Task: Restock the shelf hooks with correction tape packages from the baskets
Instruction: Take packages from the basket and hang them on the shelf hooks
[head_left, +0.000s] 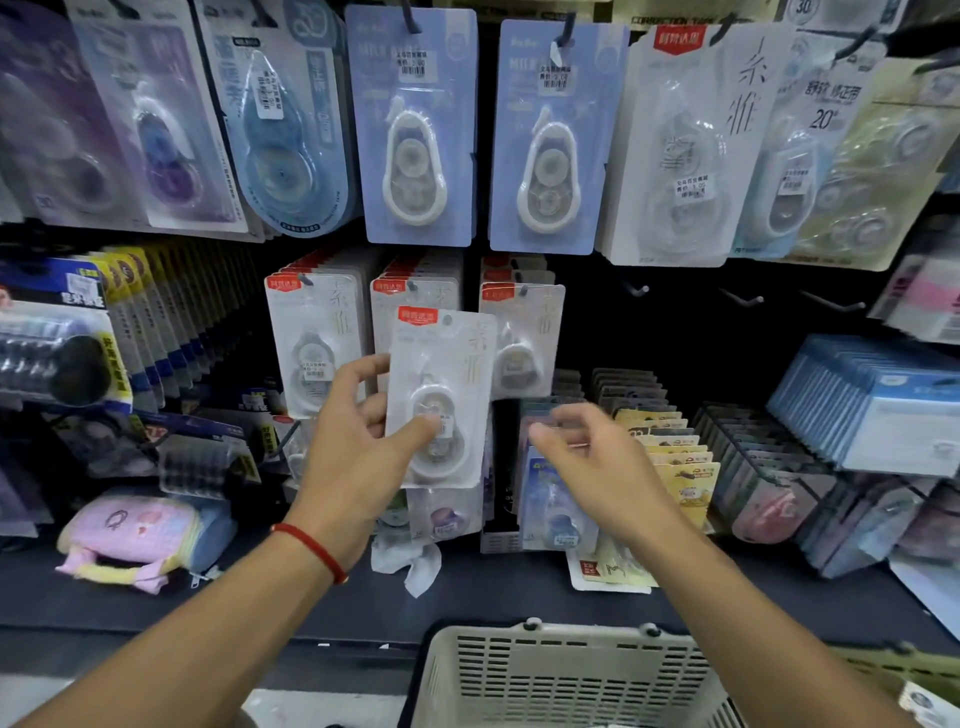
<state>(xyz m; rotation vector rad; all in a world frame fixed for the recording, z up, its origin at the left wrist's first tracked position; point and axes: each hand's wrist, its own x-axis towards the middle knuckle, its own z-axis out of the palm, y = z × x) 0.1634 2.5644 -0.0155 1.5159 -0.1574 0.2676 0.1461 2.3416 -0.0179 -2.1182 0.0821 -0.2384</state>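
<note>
My left hand (358, 441) grips a white correction tape package (447, 364) with a red label at its top, thumb on its front, held upright in front of the middle row of hooks. Behind it hang three stacks of the same package (311, 332). My right hand (587, 447) hovers just right of the held package, fingers loosely spread and blurred, holding nothing. Three bare hooks (743, 299) stick out of the dark back panel to the right. A beige slotted basket (566, 675) stands below at the bottom centre; its inside is out of view.
Blue and white correction tape cards (421, 130) hang on the top row. Racks of small packages (675, 457) and blue boxes (872, 400) fill the lower right. A pink pouch (140, 535) and a loose package (608, 571) lie on the dark shelf.
</note>
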